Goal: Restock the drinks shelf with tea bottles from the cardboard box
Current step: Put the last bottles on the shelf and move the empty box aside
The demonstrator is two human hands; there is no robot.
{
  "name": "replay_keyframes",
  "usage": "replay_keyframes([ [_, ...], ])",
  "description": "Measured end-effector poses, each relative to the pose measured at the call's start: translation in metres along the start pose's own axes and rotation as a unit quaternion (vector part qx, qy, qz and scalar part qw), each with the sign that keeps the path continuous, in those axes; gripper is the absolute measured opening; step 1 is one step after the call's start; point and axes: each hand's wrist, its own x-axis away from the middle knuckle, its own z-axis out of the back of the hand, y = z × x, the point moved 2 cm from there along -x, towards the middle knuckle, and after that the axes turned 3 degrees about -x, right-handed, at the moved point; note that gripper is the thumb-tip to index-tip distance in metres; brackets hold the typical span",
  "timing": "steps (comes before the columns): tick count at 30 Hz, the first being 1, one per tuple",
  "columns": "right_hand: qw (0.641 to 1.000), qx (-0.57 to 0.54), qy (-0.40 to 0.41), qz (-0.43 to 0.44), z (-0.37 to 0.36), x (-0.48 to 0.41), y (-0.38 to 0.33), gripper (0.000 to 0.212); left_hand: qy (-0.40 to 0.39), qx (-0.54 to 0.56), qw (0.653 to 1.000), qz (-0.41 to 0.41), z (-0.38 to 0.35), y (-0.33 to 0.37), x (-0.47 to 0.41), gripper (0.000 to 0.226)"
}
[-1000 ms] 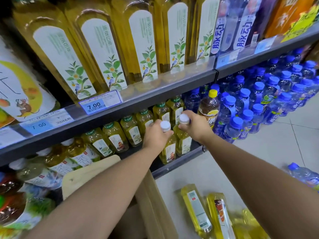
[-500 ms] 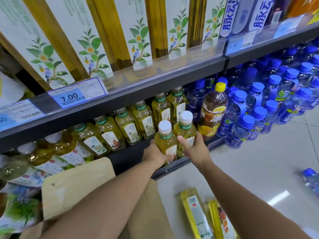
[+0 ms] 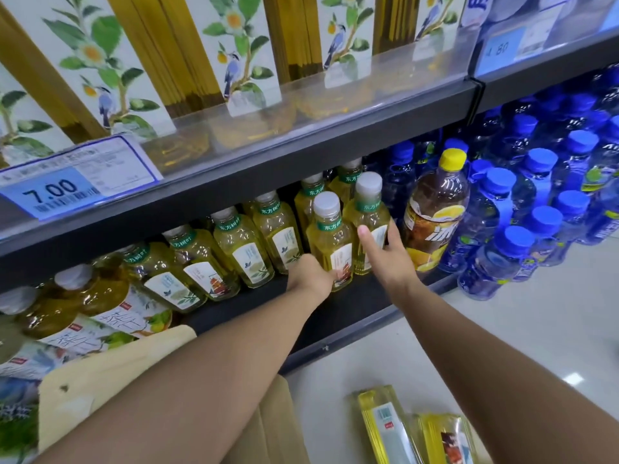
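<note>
Head view: dark shelf (image 3: 338, 318) holds tea bottles (image 3: 330, 241); pale floor (image 3: 542, 333).

Left hand (image 3: 311, 276) curled; right hand (image 3: 385, 254) fingers (image 3: 364, 233) straight, spread.

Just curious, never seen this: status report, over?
Left hand grips front tea bottle low. Right hand, fingers straight, touches rear tea bottle. Both on lower shelf. Yellow-capped bottle beside.
</note>
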Motion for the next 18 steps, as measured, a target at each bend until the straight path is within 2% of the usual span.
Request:
replay_keyframes([
  [4, 0.999, 0.029, 0.017, -0.019, -0.003, 0.002, -0.001, 0.067, 0.016, 0.002, 1.0, 0.004, -0.001, 0.001, -0.004, 0.036],
  [8, 0.993, 0.104, -0.012, -0.059, 0.008, 0.014, 0.002, 0.059, 0.006, -0.038, 0.999, -0.003, 0.006, 0.005, 0.008, 0.041],
  [10, 0.989, 0.128, -0.033, -0.072, 0.016, 0.033, 0.005, 0.055, -0.047, -0.09, 0.995, -0.009, 0.012, 0.011, 0.021, 0.048],
  [12, 0.984, 0.143, -0.069, -0.087, 0.023, 0.056, 0.001, 0.053, -0.143, -0.149, 0.978, -0.016, 0.023, 0.016, 0.04, 0.056],
  [15, 0.978, 0.154, -0.11, -0.088, 0.031, 0.092, -0.019, 0.051, -0.292, -0.245, 0.924, -0.029, 0.048, 0.022, 0.08, 0.058],
  [17, 0.974, 0.175, -0.121, -0.079, 0.038, 0.116, -0.036, 0.05, -0.297, -0.272, 0.913, -0.066, 0.064, 0.022, 0.102, 0.048],
  [18, 0.973, 0.179, -0.125, -0.071, 0.04, 0.128, -0.045, 0.049, -0.268, -0.275, 0.918, -0.099, 0.073, 0.022, 0.112, 0.043],
])
